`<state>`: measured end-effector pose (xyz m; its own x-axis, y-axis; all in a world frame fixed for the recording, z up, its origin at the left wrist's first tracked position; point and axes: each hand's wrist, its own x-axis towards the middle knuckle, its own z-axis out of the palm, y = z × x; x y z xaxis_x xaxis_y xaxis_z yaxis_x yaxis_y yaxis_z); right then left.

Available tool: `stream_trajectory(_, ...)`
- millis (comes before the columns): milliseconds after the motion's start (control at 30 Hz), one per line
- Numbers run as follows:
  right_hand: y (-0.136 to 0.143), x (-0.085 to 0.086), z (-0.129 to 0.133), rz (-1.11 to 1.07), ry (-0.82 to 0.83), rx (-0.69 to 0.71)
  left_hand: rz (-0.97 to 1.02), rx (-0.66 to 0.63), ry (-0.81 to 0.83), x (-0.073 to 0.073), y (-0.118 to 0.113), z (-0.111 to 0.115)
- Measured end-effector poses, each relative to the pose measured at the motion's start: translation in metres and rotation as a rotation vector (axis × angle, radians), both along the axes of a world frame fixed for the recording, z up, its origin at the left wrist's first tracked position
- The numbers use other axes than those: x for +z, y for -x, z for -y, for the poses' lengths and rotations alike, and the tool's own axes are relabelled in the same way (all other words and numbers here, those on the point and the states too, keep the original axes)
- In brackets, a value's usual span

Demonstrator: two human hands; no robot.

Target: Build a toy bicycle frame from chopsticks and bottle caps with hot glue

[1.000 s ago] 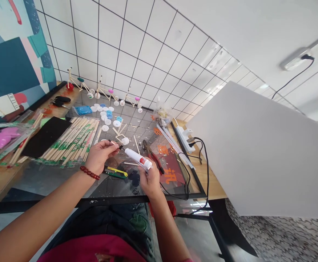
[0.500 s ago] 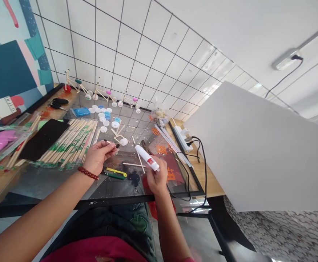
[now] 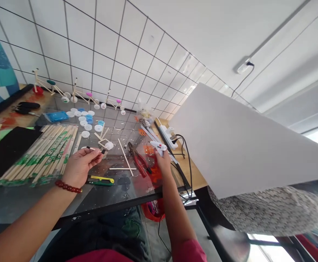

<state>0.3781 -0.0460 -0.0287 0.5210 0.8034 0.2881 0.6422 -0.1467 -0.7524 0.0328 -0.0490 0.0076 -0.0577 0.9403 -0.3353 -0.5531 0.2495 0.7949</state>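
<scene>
Right hand (image 3: 164, 162) has moved: it was mid-desk near the other hand, now it's out by the power strip (image 3: 168, 137), closed round the handle of the white glue gun (image 3: 159, 146). Gun sits over or on the white glue sticks (image 3: 151, 133); can't tell if it's touching them. My left hand (image 3: 79, 167) stays pinched on a short black-ended stick (image 3: 92, 148), which is held just in front of a small wooden frame (image 3: 101, 139) with a white disc (image 3: 109, 145). So gun and stick are now well apart; I judge no glue is going on at this moment. Between my hands on the desk (image 3: 99, 198): two crossed thin sticks (image 3: 124, 156), then red-handled pliers (image 3: 138, 160) nearer the gun. Yellow-and-green hand tool (image 3: 101, 180) lies just beside my left wrist.
</scene>
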Motion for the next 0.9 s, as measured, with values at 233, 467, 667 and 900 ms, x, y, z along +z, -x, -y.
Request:
stream_trajectory(233,0.005,0.008,0.031,0.196,-0.067,-0.047,-0.022,-0.039,-0.033,0.003,-0.002,0.004)
stream_trajectory(467,0.112,0.042,0.067,0.136,-0.422,0.397,-0.088,-0.126,-0.076,0.004,-0.004,0.008)
stream_trajectory(667,0.175,0.017,0.018,-0.259,-0.136,0.709,-0.118,-0.112,-0.116,0.004,-0.005,0.008)
stream_trajectory(900,0.178,0.002,0.018,-0.407,-0.160,0.773,-0.148,-0.129,-0.089,0.005,-0.007,0.009)
